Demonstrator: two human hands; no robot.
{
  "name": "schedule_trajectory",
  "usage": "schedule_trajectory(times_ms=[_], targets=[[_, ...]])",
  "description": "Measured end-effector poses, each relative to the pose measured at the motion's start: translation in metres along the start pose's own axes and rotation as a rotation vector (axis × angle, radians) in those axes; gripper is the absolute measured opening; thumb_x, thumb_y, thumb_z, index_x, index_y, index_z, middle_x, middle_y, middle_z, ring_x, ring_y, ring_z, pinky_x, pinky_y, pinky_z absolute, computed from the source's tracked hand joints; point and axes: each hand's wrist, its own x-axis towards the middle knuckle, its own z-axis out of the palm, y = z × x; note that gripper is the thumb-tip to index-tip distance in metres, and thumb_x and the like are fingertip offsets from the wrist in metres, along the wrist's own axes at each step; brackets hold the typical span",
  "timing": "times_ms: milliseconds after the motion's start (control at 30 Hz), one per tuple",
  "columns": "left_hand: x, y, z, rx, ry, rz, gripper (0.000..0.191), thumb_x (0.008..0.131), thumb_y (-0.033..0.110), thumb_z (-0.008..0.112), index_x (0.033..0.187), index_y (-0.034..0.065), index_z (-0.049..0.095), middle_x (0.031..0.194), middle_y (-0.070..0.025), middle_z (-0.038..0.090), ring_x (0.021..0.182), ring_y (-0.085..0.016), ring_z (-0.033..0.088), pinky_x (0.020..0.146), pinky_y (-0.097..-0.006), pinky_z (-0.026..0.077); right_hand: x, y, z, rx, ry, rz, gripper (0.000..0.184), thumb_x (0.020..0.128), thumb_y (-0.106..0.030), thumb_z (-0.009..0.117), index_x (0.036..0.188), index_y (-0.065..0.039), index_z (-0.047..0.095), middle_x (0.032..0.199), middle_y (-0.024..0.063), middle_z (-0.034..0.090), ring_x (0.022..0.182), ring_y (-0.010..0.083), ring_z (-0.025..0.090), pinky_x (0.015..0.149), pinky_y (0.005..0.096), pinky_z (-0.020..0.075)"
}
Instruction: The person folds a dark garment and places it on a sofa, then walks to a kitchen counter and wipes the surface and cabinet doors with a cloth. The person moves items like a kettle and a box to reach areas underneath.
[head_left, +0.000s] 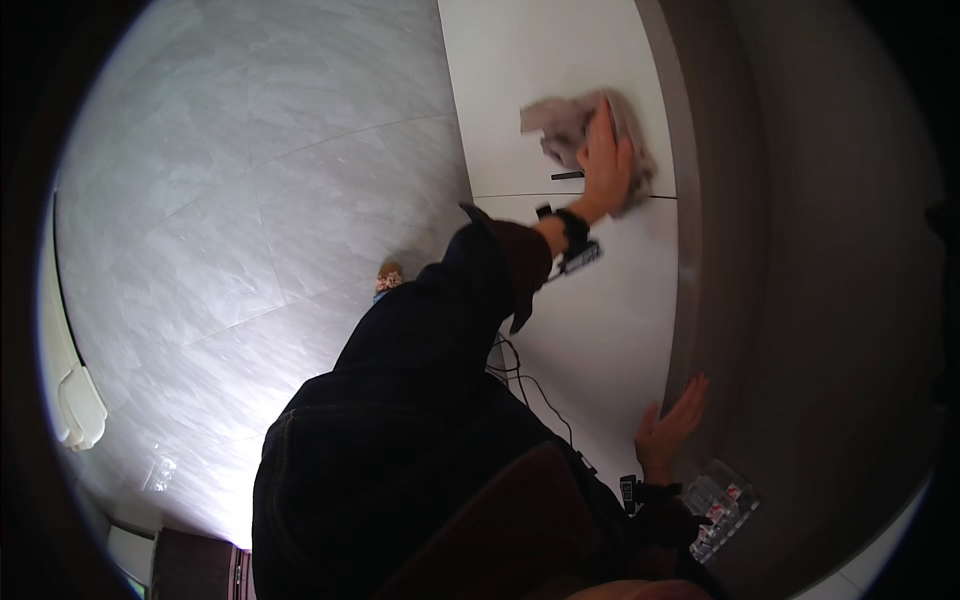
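Note:
My left hand (606, 169) presses a greyish-pink cloth (564, 124) against a white cabinet front (555, 52), with its fingers stretched over the bunched fabric. Motion blurs the cloth's lower edge. A short black handle (567, 176) shows just beside the cloth, near the seam between two panels. Lower right, my right hand (670, 435) lies at the brown-grey edge of the countertop (686, 285), thumb apart and nothing held. Both wrists carry black straps; a small device (581, 259) sits by the left one, another (628, 491) by the right.
Close to my right wrist, a clear plastic box (721, 510) with red-and-white items stands on the dark surface. Black cables (536, 382) hang between my body and the cabinet. Grey tiled floor (210, 187) spreads left, with a shoe (388, 277) on it. A pale object (79, 409) stands far left.

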Motion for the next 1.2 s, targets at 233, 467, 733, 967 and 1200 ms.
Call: schedule_trajectory(times_ms=[233,467,733,967,1200], targets=[[-0.149,0.041,-0.011,0.135,-0.41,-0.16,0.08,0.097,0.019,0.05,0.159,-0.0006,0.002,0.158,-0.0266,0.021,0.146,-0.042,0.022,0.114,-0.0563,0.013,0.014,-0.009,-0.011,0.077,-0.054,-0.002,0.074,0.099,-0.031,0.052,0.152,0.01,0.02,0.159,0.0311,0.018,0.146,0.0471,0.021,0.116,0.0573,0.018],[-0.07,0.038,-0.026,0.259,-0.551,0.008,0.08,0.097,0.022,0.054,0.159,0.0015,0.007,0.154,-0.0274,0.027,0.141,-0.046,0.029,0.111,-0.0644,0.019,0.093,-0.033,-0.015,0.021,-0.022,-0.043,0.075,0.095,-0.026,0.054,0.151,0.011,0.021,0.159,0.031,0.019,0.147,0.0471,0.019,0.117,0.0591,0.0159],[0.192,0.034,-0.023,0.279,-0.181,0.323,0.072,0.097,0.022,0.051,0.16,0.0155,0.017,0.159,-0.0141,0.031,0.147,-0.033,0.03,0.112,-0.0672,0.013,0.112,-0.046,-0.02,-0.045,-0.045,-0.024,0.068,0.089,-0.01,0.054,0.146,0.015,0.026,0.155,0.0332,0.025,0.145,0.049,0.022,0.118,0.0617,0.0139],[0.255,0.016,-0.027,0.132,-0.055,0.131,0.069,0.1,0.031,0.042,0.16,0.013,0.012,0.156,-0.0138,0.032,0.144,-0.033,0.031,0.107,-0.0666,0.018,0.11,-0.035,-0.011,0.066,0.016,-0.082,0.069,0.089,-0.012,0.055,0.145,0.016,0.026,0.153,0.0355,0.026,0.142,0.0512,0.025,0.117,0.062,0.0168],[0.029,0.063,-0.007,0.233,-0.355,0.011,0.078,0.097,0.017,0.05,0.16,0.0065,0.007,0.159,-0.023,0.024,0.147,-0.041,0.023,0.112,-0.0617,0.012,0.124,-0.056,-0.028,0.029,0.06,-0.022,0.068,0.091,-0.017,0.055,0.146,0.013,0.03,0.156,0.0337,0.023,0.145,0.0505,0.022,0.117,0.0604,0.0178]])
